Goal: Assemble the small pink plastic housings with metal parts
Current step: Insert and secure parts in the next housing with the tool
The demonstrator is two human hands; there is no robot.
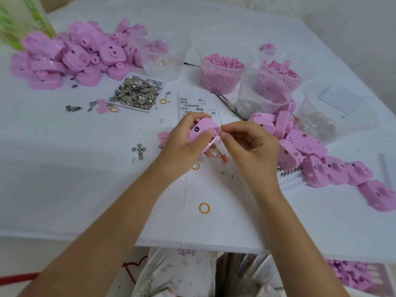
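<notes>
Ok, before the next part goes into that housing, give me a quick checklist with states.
1. Housing held in left hand: ok.
2. Right hand fingertips at the housing's edge: ok.
3. Part pinched in right fingers: cannot tell, too small.
4. Part seated in housing: cannot tell, hidden.
5. Metal parts tray stocked: ok.
6. Housing pile stocked: ok.

White table (64,189); pink housings (64,54), metal-parts tray (137,93), clear tubs (222,69)
</notes>
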